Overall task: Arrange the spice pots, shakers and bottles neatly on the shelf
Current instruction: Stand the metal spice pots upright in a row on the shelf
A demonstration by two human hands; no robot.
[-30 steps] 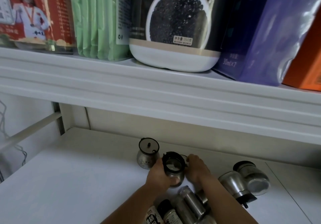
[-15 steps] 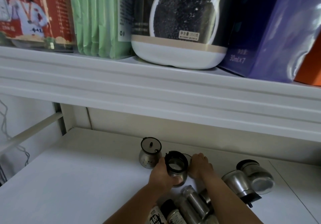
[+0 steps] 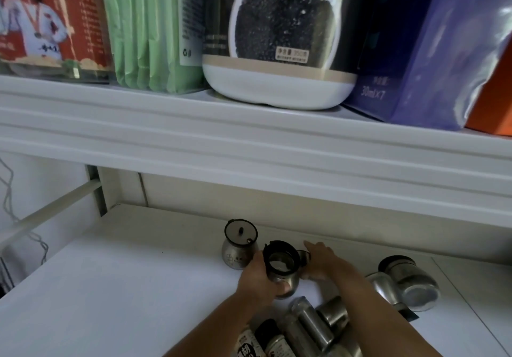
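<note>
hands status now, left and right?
Left hand: closed around the steel spice pot.
Right hand: open, fingers extended beside that pot, holding nothing.

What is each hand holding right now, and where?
Left hand grips the open steel spice pot around its body. Right hand rests beside it; any grip cannot be told.

On the shelf (image 3: 110, 273), one pot (image 3: 238, 246) stands left of the held pot (image 3: 281, 268), bottles (image 3: 310, 326) lying in front.

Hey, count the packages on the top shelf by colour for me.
Red package: 1
Green pack: 1
Black-and-white canister: 1
Purple box: 1
Orange box: 1
Total: 5
</note>
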